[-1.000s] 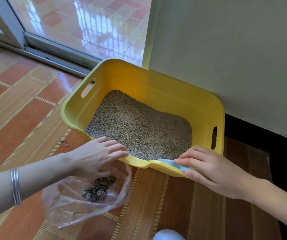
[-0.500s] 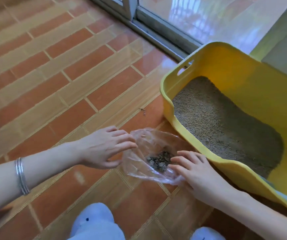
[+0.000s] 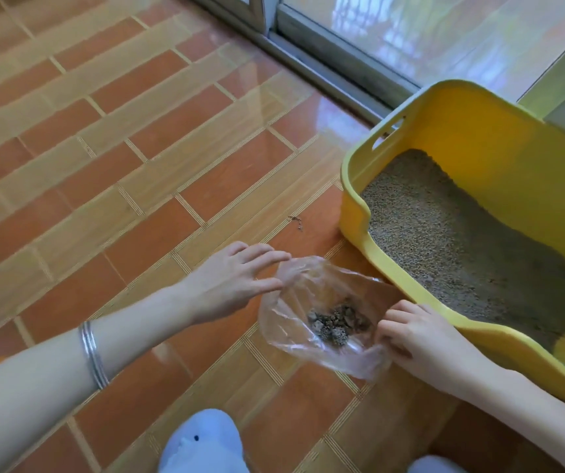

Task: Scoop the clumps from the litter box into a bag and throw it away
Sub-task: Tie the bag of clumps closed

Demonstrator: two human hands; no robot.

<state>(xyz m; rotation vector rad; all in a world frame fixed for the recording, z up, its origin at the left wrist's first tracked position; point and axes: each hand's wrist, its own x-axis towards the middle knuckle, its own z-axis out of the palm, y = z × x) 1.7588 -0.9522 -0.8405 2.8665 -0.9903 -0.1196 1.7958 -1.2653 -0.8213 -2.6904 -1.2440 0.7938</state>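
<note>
Head camera is looking down at the orange and tan tiled floor point(image 3: 131, 172), where I am crouching by the yellow plastic litter box point(image 3: 441, 131). The clear thin plastic bag point(image 3: 294, 288) is lying on the floor just beside the box, between my two hands, with its mouth gaping open. A little heap of dark grey clumps point(image 3: 337, 323) is sitting inside it, so I am thinking the scooping part is mostly done. The grey-brown litter point(image 3: 451, 240) in the box is looking smooth and even. I am not spotting any clumps on top of it, though some could be hiding underneath or in the part that is out of view.

My left hand point(image 3: 229, 281) is reaching out with straight fingers, and the tips are touching the edge of the bag on its side. I cannot tell if it is pinching the plastic. My right hand point(image 3: 420, 341) is curling its fingers on the other edge of the bag and is gripping it. Neither hand is holding a scoop.

What is left, I am guessing, is the closing and the throwing away. The bag is not yet gathered shut or tied, it is not lifted, and no bin is showing anywhere. A tiny bit of dirt point(image 3: 296, 222) is also lying on the floor near the box.
</note>
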